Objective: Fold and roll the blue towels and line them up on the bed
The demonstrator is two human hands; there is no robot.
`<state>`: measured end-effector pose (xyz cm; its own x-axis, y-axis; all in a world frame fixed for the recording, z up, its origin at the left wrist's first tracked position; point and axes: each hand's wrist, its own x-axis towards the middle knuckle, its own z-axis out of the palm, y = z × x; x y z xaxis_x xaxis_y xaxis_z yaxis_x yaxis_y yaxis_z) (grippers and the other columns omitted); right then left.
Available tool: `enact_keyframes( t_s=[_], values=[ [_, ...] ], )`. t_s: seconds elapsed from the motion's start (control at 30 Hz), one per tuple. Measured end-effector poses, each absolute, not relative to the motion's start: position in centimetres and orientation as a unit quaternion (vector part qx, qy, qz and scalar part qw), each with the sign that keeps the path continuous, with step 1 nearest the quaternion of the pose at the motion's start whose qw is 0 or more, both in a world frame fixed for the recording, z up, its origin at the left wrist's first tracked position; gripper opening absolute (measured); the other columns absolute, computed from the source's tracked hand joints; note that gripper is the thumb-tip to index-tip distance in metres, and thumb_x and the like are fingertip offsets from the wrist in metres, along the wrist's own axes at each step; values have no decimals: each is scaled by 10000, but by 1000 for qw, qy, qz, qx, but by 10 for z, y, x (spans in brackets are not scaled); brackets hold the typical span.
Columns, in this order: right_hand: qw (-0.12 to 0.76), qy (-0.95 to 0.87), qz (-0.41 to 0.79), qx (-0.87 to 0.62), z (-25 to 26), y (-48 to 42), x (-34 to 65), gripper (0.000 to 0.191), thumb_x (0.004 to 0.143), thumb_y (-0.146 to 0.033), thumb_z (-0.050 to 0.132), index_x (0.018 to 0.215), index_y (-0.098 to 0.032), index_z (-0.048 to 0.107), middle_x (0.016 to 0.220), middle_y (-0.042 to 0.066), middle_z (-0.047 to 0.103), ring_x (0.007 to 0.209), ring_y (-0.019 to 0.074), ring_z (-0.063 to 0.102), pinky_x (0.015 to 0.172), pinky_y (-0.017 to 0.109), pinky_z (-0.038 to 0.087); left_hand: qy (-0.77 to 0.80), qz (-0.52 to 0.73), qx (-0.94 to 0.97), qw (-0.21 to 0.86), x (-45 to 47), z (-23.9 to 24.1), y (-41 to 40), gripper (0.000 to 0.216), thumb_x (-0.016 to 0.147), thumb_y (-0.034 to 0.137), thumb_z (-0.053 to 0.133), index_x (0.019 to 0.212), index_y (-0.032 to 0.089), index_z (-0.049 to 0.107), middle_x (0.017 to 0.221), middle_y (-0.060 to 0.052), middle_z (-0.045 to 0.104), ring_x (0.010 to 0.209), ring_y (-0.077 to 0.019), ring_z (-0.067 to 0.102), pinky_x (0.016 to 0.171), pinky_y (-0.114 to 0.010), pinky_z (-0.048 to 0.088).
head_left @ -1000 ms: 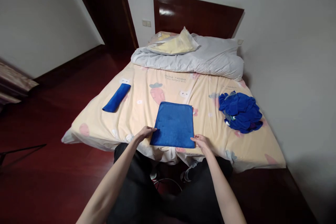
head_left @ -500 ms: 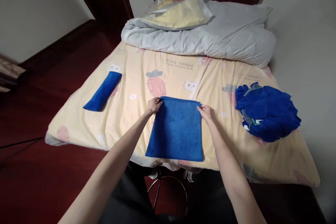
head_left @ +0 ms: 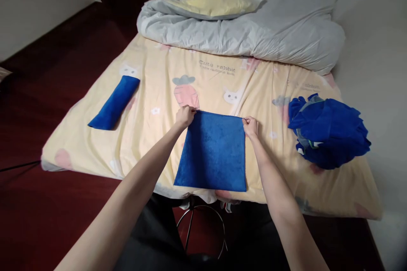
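Observation:
A blue cloth (head_left: 216, 152), nearly square, lies flat at the near edge of the bed. At its far left corner my left hand (head_left: 185, 116) is closed, pinching the fabric. My right hand (head_left: 251, 126) pinches the far right corner in the same way. The cloth's far edge looks straight between the two hands. To the left rests a second blue cloth (head_left: 116, 102), formed into a narrow strip. On the right side sits a crumpled heap of blue cloths (head_left: 329, 129) with some grey and white bits showing.
The bed wears a cream printed sheet (head_left: 152, 144). A grey quilt (head_left: 295, 25) and a yellow pillow (head_left: 219, 0) are bunched at the far end. A wall (head_left: 378, 72) borders the right side. A metal ring-based stand (head_left: 224, 228) is between my legs.
My fingers have closed more tightly on the cloth's two far corners, and its far edge looks neater. The whole view has shifted and tilted slightly downward.

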<state>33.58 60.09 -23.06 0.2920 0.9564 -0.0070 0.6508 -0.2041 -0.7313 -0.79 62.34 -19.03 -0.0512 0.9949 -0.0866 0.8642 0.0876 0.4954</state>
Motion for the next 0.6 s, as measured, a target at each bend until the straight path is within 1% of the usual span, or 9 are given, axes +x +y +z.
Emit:
enact_keyframes(
  t_s=[0.03, 0.1, 0.17, 0.23, 0.33, 0.43, 0.5, 0.53, 0.6],
  values=[
    [310, -560, 228, -734, -229, 602, 334, 106, 877, -232, 655, 902, -200, 752, 843, 61, 730, 812, 216, 662, 870, 329, 528, 702, 145, 670, 192, -7, -191, 625, 208, 933, 270, 630, 1046, 203, 792, 1189, -143, 706, 1051, -307, 662, 887, -366, 487],
    [290, -591, 210, -723, -224, 605, 332, 155, 849, -179, 685, 983, -181, 761, 1002, 97, 736, 909, 224, 673, 967, 352, 518, 683, 123, 697, 179, -6, -191, 627, 246, 930, 236, 621, 1122, 226, 774, 1264, -130, 679, 1166, -318, 616, 905, -365, 496],
    [248, -620, 208, -714, -218, 609, 330, 211, 839, -147, 701, 1041, -162, 761, 1096, 123, 724, 1013, 235, 671, 1045, 375, 492, 662, 95, 722, 176, -6, -189, 631, 302, 931, 200, 597, 1190, 240, 747, 1281, -118, 670, 1239, -316, 572, 923, -364, 503],
    [191, -637, 224, -712, -211, 613, 330, 231, 844, -131, 710, 1068, -158, 758, 1115, 122, 722, 1070, 233, 665, 1059, 367, 484, 644, 59, 743, 171, -7, -185, 634, 319, 933, 184, 576, 1204, 243, 734, 1243, -112, 676, 1249, -311, 564, 929, -365, 510],
    [133, -642, 241, -716, -204, 619, 333, 195, 841, -143, 744, 1035, -164, 760, 1103, 98, 727, 1054, 206, 670, 992, 308, 498, 631, 28, 760, 155, -9, -178, 639, 274, 933, 187, 569, 1143, 226, 741, 1187, -114, 667, 1177, -305, 606, 907, -364, 517],
    [136, -627, 241, -728, -203, 623, 335, 131, 859, -178, 742, 990, -181, 750, 1029, 60, 737, 964, 189, 675, 910, 286, 508, 640, 31, 754, 147, -9, -173, 641, 242, 950, 198, 544, 1097, 197, 735, 1187, -127, 647, 1086, -297, 644, 861, -363, 521],
    [158, -610, 225, -743, -204, 622, 332, 118, 891, -177, 693, 1002, -182, 733, 986, 58, 732, 942, 206, 665, 890, 306, 508, 651, 40, 745, 137, -6, -172, 640, 264, 973, 187, 493, 1111, 180, 719, 1199, -145, 637, 1060, -301, 649, 837, -373, 521],
    [170, -607, 206, -748, -205, 619, 328, 130, 906, -160, 656, 1016, -176, 724, 982, 70, 726, 958, 222, 655, 899, 324, 502, 658, 48, 741, 127, -3, -173, 638, 283, 983, 175, 464, 1129, 172, 707, 1206, -157, 632, 1065, -308, 645, 833, -380, 520],
    [192, -627, 142, -742, -205, 610, 318, 212, 924, -103, 575, 1083, -160, 702, 1045, 113, 709, 1047, 260, 619, 954, 368, 472, 663, 69, 738, 101, 4, -175, 634, 328, 994, 141, 410, 1182, 150, 679, 1223, -186, 623, 1108, -326, 624, 850, -399, 518]
  ],
)
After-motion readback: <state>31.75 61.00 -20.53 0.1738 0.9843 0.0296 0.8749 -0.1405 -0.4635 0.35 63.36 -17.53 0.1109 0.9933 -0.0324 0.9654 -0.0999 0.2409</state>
